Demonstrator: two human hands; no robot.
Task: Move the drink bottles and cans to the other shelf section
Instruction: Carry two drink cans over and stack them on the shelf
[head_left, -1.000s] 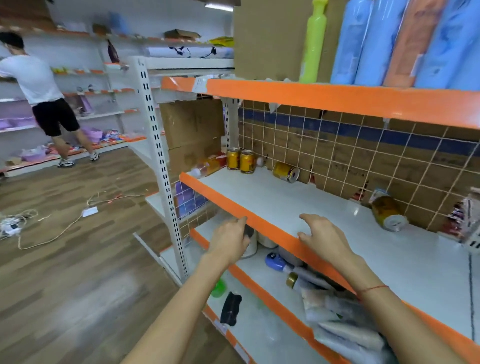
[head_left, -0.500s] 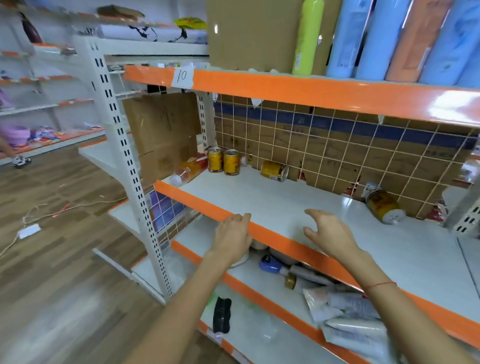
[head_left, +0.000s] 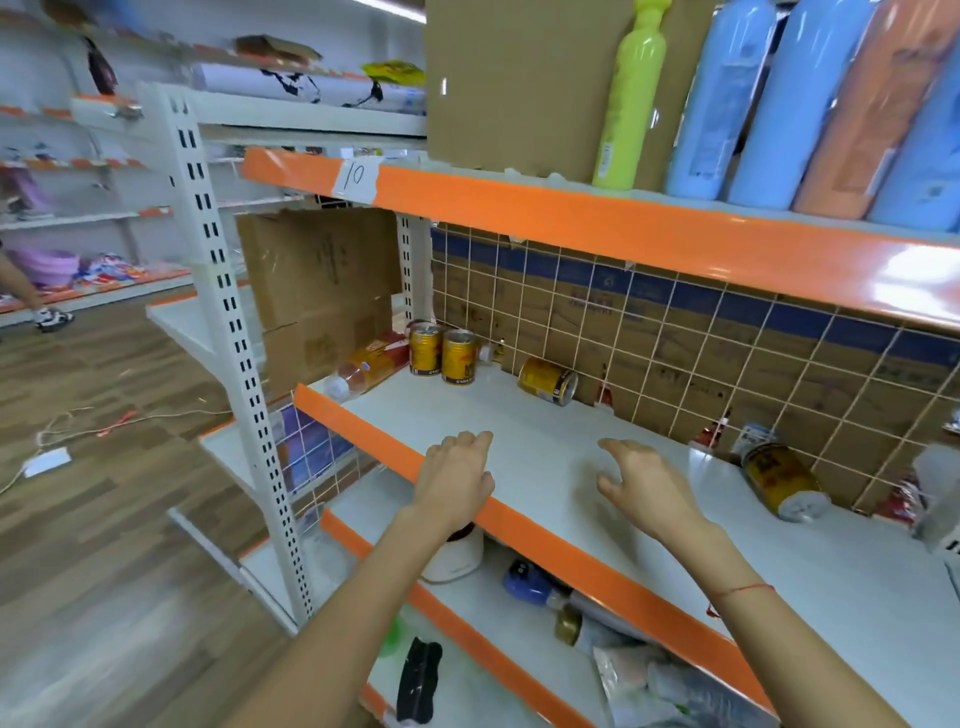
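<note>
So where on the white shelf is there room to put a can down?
The middle shelf is bare between the two standing cans and the tipped can, in front of the lying can. The far left corner is crowded, with a bottle lying beside those cans.

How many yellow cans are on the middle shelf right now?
4. Two stand upright side by side at the back left, one lies tipped by the mesh, one lies far right. More may be hidden off frame.
</note>
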